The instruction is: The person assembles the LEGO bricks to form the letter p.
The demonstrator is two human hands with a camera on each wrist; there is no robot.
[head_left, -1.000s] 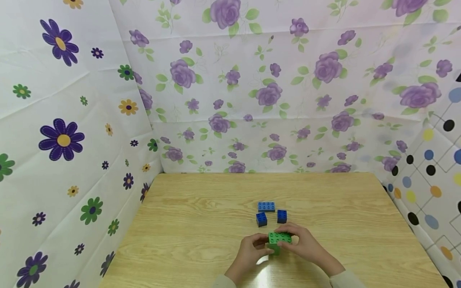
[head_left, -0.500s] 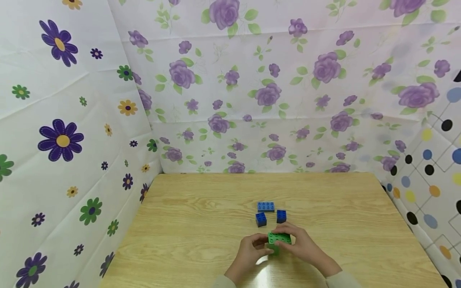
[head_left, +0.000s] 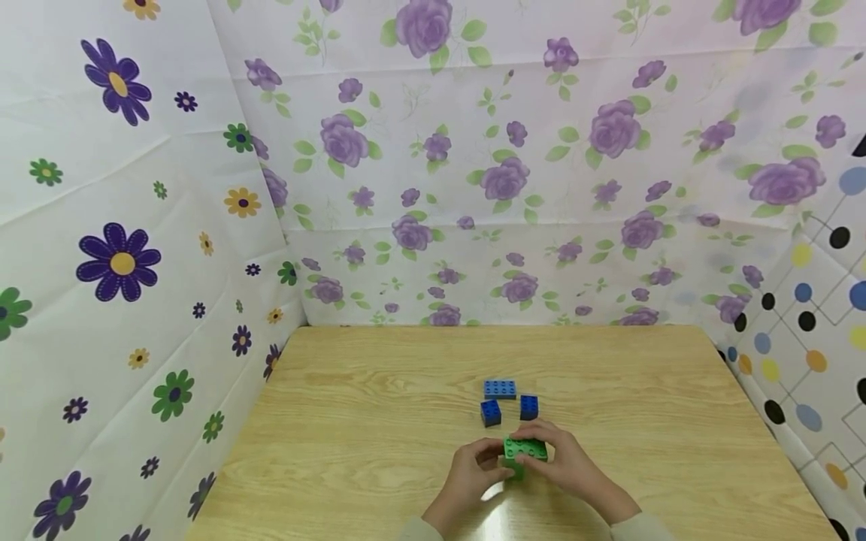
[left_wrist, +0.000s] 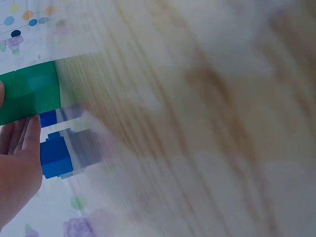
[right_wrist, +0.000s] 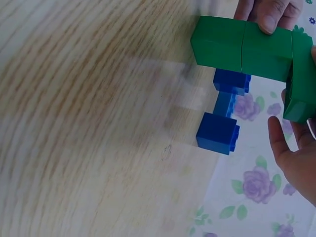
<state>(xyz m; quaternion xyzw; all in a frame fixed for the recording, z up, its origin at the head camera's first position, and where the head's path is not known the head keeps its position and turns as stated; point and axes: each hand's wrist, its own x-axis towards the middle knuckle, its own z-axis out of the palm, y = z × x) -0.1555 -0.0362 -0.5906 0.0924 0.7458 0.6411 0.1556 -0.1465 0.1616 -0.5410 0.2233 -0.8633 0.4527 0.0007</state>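
Observation:
In the head view, my left hand (head_left: 467, 473) holds a column of green toy building blocks (head_left: 514, 469) near the front of the table. My right hand (head_left: 568, 460) grips a longer green brick (head_left: 525, 448) with studs, which lies across the column's top. From the right wrist, the column (right_wrist: 222, 44) appears as two blocks joined end to end, with the long brick (right_wrist: 301, 74) against one end. The left thumb presses the column's side. In the left wrist view, the fingers (left_wrist: 32, 136) lie along the green blocks (left_wrist: 37, 89).
Behind the hands, two small dark blue blocks (head_left: 490, 412) (head_left: 529, 407) and a lighter blue studded brick (head_left: 500, 388) sit on the wooden table (head_left: 379, 421). Flowered cloth (head_left: 433, 188) hangs at the back, with patterned cloths at both sides.
The right hand's thumb and fingers have shifted slightly left over the long green brick. The left hand and the blue pieces stay in place.

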